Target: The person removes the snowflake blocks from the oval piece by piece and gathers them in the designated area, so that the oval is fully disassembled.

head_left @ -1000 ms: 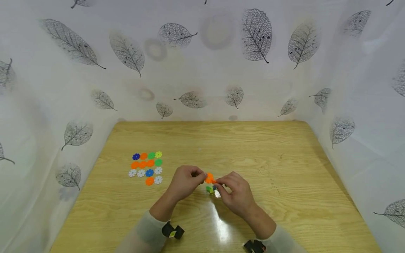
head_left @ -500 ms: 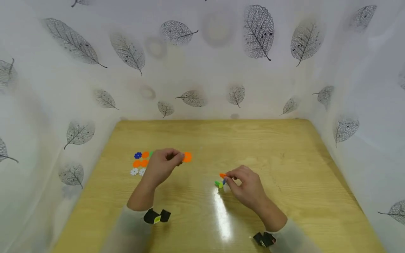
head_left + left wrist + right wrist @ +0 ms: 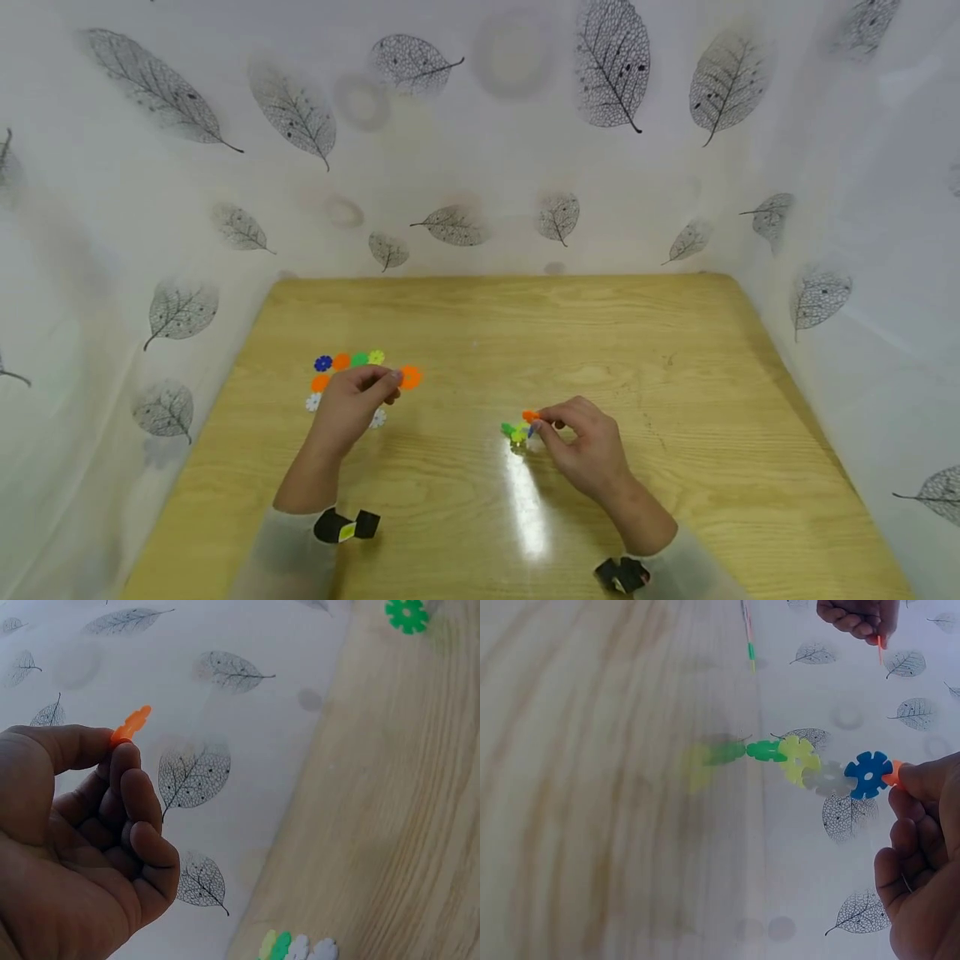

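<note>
Between thumb and index finger, my left hand (image 3: 348, 412) pinches an orange snowflake disc (image 3: 411, 377), held up over the right side of the rows of loose discs. The left wrist view shows that orange disc (image 3: 133, 726) nearly edge-on. My right hand (image 3: 588, 442), right of the table's middle, pinches the orange end disc (image 3: 892, 775) of a short chain of slotted discs. Along from it come a blue disc (image 3: 870, 775), a whitish disc (image 3: 829, 778), a yellow disc (image 3: 799, 760) and a green disc (image 3: 765, 751) at the far end.
Loose discs lie in rows on the left of the wooden table (image 3: 675, 358), among them a dark blue disc (image 3: 323, 363), a green disc (image 3: 360, 359) and a yellow disc (image 3: 377, 357). My left hand hides several of them. Leaf-patterned curtain (image 3: 480, 150) surrounds the back and sides.
My left hand has moved left from beside the chain to the loose discs, carrying the orange disc. My right hand has shifted slightly right and still holds the chain.
</note>
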`<act>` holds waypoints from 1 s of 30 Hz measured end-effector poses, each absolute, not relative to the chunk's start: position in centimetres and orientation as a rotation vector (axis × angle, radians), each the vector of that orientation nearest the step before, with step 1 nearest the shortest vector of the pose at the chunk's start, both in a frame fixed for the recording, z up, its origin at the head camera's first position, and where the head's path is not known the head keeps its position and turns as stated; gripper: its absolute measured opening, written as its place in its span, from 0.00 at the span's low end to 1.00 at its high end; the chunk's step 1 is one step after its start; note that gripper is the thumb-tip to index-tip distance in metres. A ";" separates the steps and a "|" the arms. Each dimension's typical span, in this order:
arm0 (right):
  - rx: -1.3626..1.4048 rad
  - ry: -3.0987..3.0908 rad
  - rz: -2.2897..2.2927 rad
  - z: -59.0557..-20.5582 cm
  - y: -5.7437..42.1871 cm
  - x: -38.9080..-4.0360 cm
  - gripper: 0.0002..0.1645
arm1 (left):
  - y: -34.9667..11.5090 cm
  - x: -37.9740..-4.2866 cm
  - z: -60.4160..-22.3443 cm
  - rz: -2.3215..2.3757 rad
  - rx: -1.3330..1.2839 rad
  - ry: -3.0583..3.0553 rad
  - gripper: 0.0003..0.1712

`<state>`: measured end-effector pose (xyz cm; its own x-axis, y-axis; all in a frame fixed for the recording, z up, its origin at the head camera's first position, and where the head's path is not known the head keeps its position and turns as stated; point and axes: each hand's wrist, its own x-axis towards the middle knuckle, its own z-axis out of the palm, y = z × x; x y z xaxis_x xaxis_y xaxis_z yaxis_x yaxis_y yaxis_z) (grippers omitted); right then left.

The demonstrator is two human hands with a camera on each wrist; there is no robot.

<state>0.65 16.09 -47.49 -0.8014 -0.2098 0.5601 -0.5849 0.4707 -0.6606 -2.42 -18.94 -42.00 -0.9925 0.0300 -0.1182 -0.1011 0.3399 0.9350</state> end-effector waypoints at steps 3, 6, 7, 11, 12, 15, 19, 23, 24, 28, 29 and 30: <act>0.660 -2.315 1.273 -47.4 16.0 0.7 0.07 | -19.4 -2.2 -42.5 1.758 -0.066 2.476 0.18; 0.657 -2.312 1.278 -47.5 15.9 0.8 0.08 | -19.7 -1.9 -42.9 1.738 -0.076 2.493 0.19; 0.657 -2.313 1.277 -47.5 15.9 0.8 0.08 | -19.9 -1.8 -43.0 1.725 -0.094 2.500 0.20; 0.658 -2.319 1.292 -47.7 15.9 1.0 0.09 | -20.5 -1.4 -43.5 1.696 -0.182 2.487 0.22; 0.659 -2.320 1.297 -47.8 16.0 1.0 0.09 | -20.7 -1.3 -43.7 1.683 -0.205 2.484 0.23; 0.660 -2.322 1.293 -48.0 16.0 1.1 0.09 | -21.3 -1.1 -44.2 1.658 -0.227 2.476 0.24; 0.663 -2.324 1.278 -48.0 16.0 1.1 0.09 | -22.0 -0.8 -44.9 1.634 -0.233 2.485 0.23; 0.668 -2.323 1.280 -47.9 16.0 1.1 0.09 | -22.6 -0.6 -45.3 1.609 -0.277 2.499 0.22; 0.669 -2.321 1.279 -47.9 16.0 1.1 0.09 | -22.8 -0.5 -45.4 1.608 -0.288 2.501 0.22; 0.674 -2.320 1.273 -47.9 15.9 1.2 0.09 | -23.3 -0.1 -45.8 1.614 -0.320 2.502 0.23; 0.674 -2.323 1.275 -47.8 15.9 1.3 0.09 | -23.5 0.0 -45.9 1.617 -0.325 2.505 0.23; 0.672 -2.328 1.279 -47.8 15.9 1.3 0.08 | -23.6 0.1 -46.0 1.619 -0.331 2.506 0.23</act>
<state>1.31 15.94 -47.83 -0.8048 -0.2179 0.5521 -0.5828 0.4661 -0.6656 0.06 -23.59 -45.99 -0.9661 -0.1079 -0.2347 -0.2583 0.3970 0.8807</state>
